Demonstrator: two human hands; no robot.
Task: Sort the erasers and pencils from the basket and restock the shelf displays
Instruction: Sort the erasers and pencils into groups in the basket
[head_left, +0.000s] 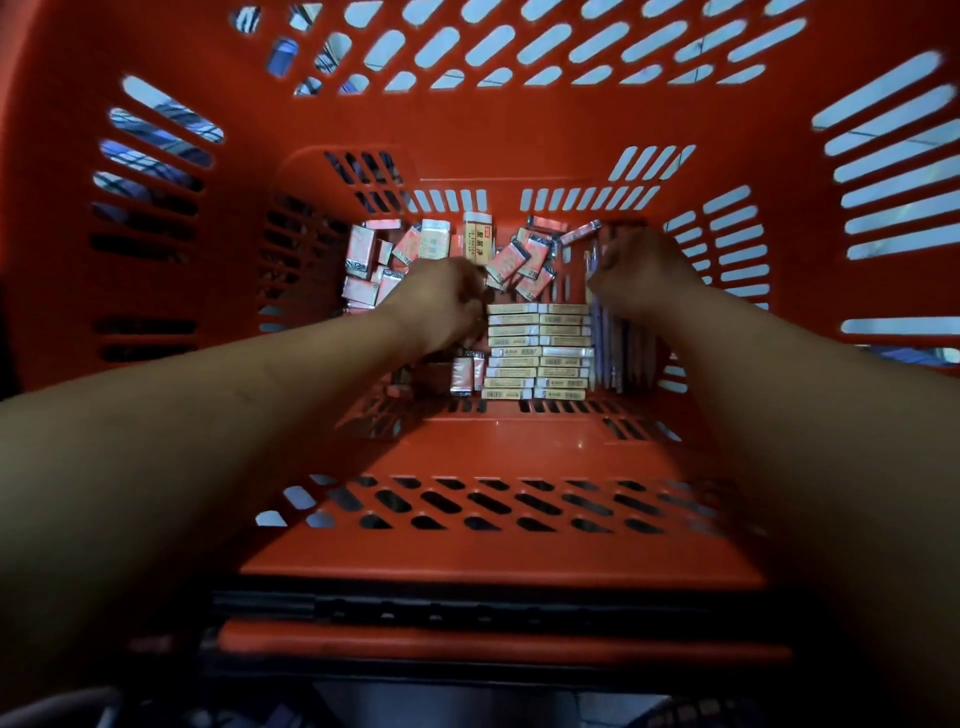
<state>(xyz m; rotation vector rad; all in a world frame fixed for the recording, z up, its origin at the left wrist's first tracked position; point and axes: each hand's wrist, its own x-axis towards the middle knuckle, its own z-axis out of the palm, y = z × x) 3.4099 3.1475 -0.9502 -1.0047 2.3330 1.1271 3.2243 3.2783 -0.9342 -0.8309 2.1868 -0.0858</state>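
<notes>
Bare forearms (208, 426) reach into the red basket (467, 130). Left hand (441, 301) curls among pink-wrapped erasers (511, 260), grip unclear. Right hand (641, 275) clasps purple pencils (610, 338).

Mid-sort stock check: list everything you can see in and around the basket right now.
basket: one, red-orange slotted plastic, fills the view, seen from above.
loose erasers: many, too jumbled to count, pink-and-white sleeves, far end of the basket floor.
stacked eraser boxes: two neat columns, cream-yellow with barcodes, near middle of the floor.
silver-wrapped pack: one, just left of the stacked boxes.
pencils: a bundle, count unclear, bluish-purple, along the right side of the floor.
left grip: fingers curled down among the loose erasers; what it holds is hidden.
right grip: curled at the far end of the pencils; hold unclear.
</notes>
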